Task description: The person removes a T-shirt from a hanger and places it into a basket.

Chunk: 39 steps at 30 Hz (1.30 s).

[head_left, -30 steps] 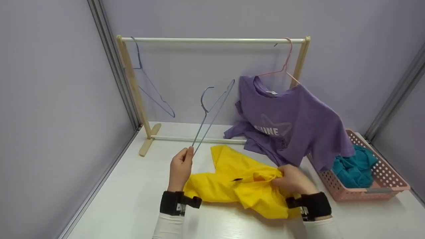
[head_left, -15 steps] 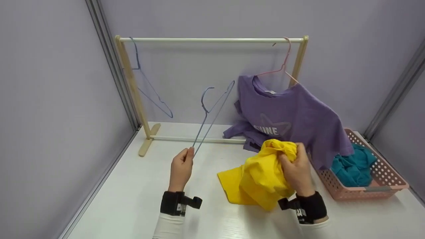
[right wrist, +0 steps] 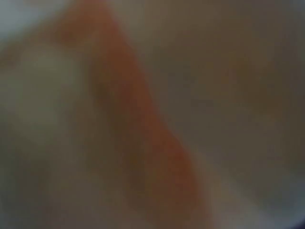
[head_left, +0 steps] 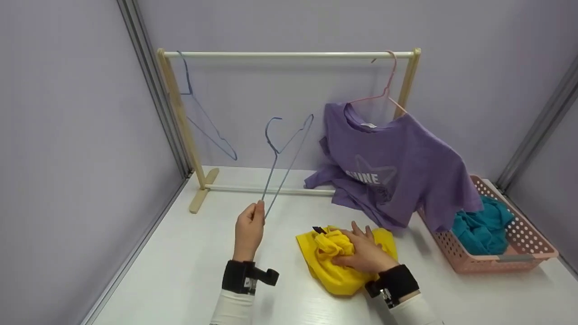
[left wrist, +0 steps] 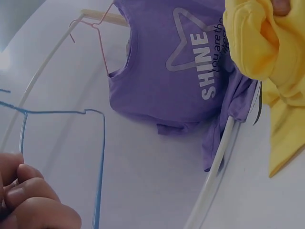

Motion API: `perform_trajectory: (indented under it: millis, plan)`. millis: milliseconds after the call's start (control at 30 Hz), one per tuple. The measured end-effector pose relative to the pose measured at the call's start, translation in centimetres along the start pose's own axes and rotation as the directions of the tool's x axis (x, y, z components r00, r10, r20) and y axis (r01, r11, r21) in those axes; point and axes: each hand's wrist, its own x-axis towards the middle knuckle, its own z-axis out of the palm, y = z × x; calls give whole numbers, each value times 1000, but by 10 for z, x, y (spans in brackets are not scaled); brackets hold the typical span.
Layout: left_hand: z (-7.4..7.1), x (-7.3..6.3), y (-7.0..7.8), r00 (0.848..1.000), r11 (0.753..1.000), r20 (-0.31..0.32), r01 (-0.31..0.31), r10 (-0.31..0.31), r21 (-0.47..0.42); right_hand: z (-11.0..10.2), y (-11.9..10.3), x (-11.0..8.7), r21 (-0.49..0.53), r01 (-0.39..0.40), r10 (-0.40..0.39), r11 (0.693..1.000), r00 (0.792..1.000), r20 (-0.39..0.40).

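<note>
My left hand [head_left: 249, 228] grips a blue wire hanger [head_left: 270, 176] by one end, holding it up with the hook toward the rack; curled fingers [left wrist: 38, 202] close around the wire in the left wrist view. My right hand [head_left: 363, 253] lies over a crumpled yellow shirt [head_left: 332, 277] on the white table, its fingers spread and the thumb and forefinger on either side of a bunched fold. A dark label shows at the top of that fold. Blur fills the right wrist view.
Behind stands a clothes rack [head_left: 289, 55] with wooden ends. A purple T-shirt [head_left: 384, 153] hangs at its right on a pink hanger [head_left: 389, 81], another blue hanger [head_left: 210, 122] at its left. The pink basket [head_left: 533, 230] at right holds a teal garment [head_left: 485, 228].
The right hand lifted and gathered the yellow shirt, then lowered it; its fingers have spread over the bunched cloth and shifted left. The hanger in the left hand tilted slightly left.
</note>
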Motion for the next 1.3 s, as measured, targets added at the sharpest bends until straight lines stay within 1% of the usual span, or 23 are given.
perform_trajectory:
  millis: [100,167,233,333,467,567,667,767,833,900,933,967,1067,1167,1300]
  plan:
    - [5,-1,2,999,998,-21,48,-49,-31,3,2,-1,-52,-83,85,995,996,41]
    - [8,-1,4,997,996,-37,73,-75,-52,4,1,0,-88,-102,106,991,993,41]
    - [10,-1,5,994,992,-44,97,-100,-78,5,0,0,-102,-98,102,990,994,33]
    - [12,-2,8,989,982,-30,137,-142,-127,6,-3,1,-102,-73,76,992,997,32]
    - [11,-5,12,986,967,19,166,-166,-195,8,-1,2,-27,-25,26,999,999,46]
    - [11,-7,13,987,960,49,160,-152,-231,6,5,3,19,23,-24,1000,998,51]
    - [12,-7,15,988,953,80,151,-135,-263,0,14,1,39,60,-62,997,997,55]
    - [11,-7,17,988,946,111,138,-110,-292,-10,24,-2,93,112,-116,989,992,41]
    - [10,-7,20,987,945,131,133,-97,-298,-20,31,-7,140,155,-158,978,987,8]
    - [9,-7,23,986,945,142,124,-85,-302,-34,37,-15,174,199,-195,964,980,-43]
    - [8,-7,25,986,943,145,124,-83,-308,-43,39,-20,188,213,-204,959,977,-65]
    - [7,-7,27,986,943,147,124,-82,-308,-54,41,-27,196,210,-197,958,977,-84]
    - [5,-8,30,986,942,146,119,-76,-313,-89,43,-48,192,170,-147,967,981,-128]
    - [2,-6,33,988,938,139,108,-66,-328,-124,45,-71,179,93,-68,980,988,-138]
    - [0,-1,37,990,931,127,97,-55,-352,-166,57,-93,118,17,1,993,989,-150]
